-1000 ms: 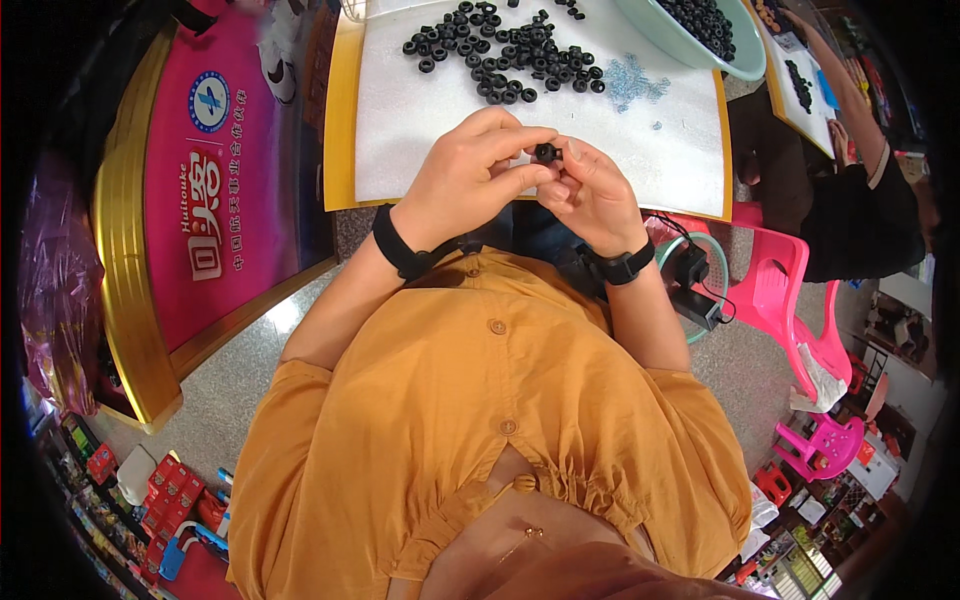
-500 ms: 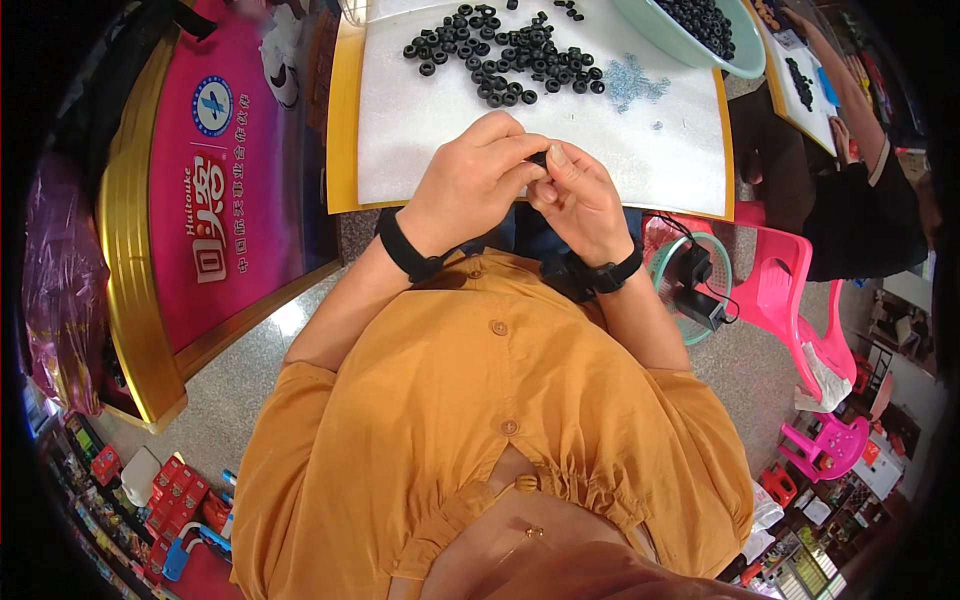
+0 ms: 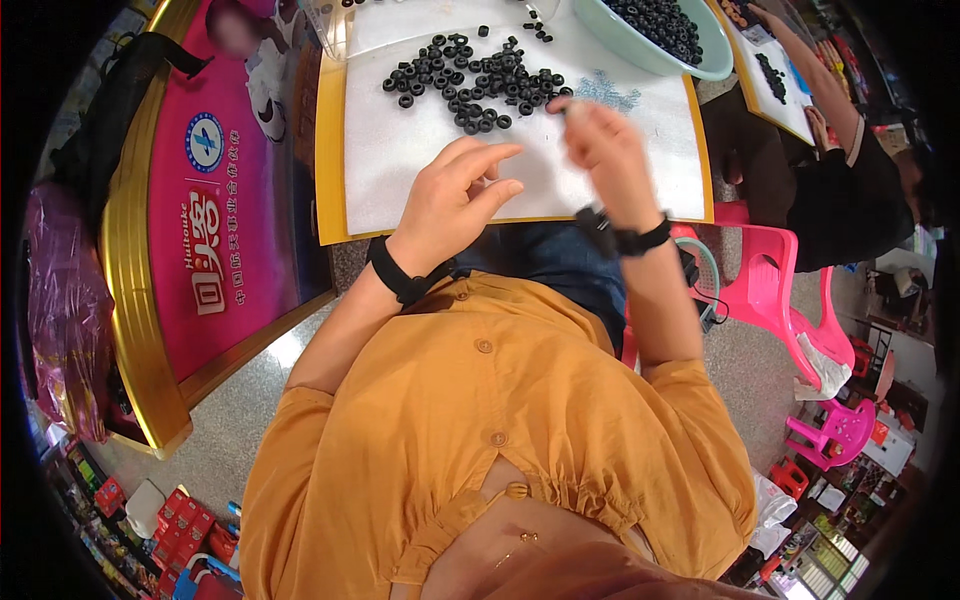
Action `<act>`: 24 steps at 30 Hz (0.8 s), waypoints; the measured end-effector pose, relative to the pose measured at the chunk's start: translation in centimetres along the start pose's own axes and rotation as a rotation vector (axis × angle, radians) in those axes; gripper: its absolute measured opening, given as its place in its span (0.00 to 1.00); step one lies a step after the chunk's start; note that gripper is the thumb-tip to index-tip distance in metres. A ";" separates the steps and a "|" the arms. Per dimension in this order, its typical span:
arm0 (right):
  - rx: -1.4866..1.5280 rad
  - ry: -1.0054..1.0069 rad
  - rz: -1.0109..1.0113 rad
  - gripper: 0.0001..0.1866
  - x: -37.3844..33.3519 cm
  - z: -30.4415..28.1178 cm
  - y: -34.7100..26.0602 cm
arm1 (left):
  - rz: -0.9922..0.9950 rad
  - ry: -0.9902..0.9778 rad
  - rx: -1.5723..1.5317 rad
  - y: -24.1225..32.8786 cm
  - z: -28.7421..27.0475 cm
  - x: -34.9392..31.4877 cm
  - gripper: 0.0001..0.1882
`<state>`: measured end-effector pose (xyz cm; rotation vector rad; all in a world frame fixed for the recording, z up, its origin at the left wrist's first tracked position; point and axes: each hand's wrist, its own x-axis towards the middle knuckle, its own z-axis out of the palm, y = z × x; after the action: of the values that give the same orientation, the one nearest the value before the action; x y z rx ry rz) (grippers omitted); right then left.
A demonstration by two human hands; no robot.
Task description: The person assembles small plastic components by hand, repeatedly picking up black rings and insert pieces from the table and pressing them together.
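Grip released and empty, the left hand (image 3: 445,205) hangs over the near edge of the desk (image 3: 665,185), short of black rings (image 3: 490,82) spread loose, probably for easy reach. The right hand (image 3: 615,160) blurs beside blue bits (image 3: 606,86), its grip unreadable; a bowl (image 3: 632,52) corrals more rings.

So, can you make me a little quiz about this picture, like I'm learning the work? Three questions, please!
1. Which hand is nearer the small blue pieces on the white sheet?
2. True or false: the left hand has its thumb and forefinger tips pressed together.
3. What colour are the rings in the pale bowl? A) red B) black C) yellow

Key:
1. The right hand, which looks blurry.
2. False: there is a gap between those tips.
3. B
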<state>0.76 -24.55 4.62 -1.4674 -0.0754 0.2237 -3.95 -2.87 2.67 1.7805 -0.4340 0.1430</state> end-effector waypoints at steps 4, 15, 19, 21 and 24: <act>-0.546 0.327 -0.560 0.16 7.6 -7.6 -3.5 | -0.004 -0.038 0.025 -0.7 -0.1 0.1 0.16; -1.211 0.058 -0.666 0.14 13.8 -4.0 -2.4 | -0.036 -0.059 0.044 -1.8 -0.2 0.3 0.12; -1.317 -0.088 -0.633 0.14 16.6 0.8 0.2 | -0.033 -0.054 0.035 -1.9 -0.1 0.3 0.12; -1.358 -0.097 -0.580 0.13 18.3 1.6 0.8 | -0.036 -0.048 0.038 -1.9 -0.3 0.5 0.12; -1.458 -0.152 -0.495 0.12 19.7 2.1 1.4 | -0.049 -0.034 0.027 -2.3 -0.6 0.8 0.12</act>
<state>19.50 -18.54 1.81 -2.7906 -0.8576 -0.2012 -2.26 -2.00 1.05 1.8212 -0.4140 0.0848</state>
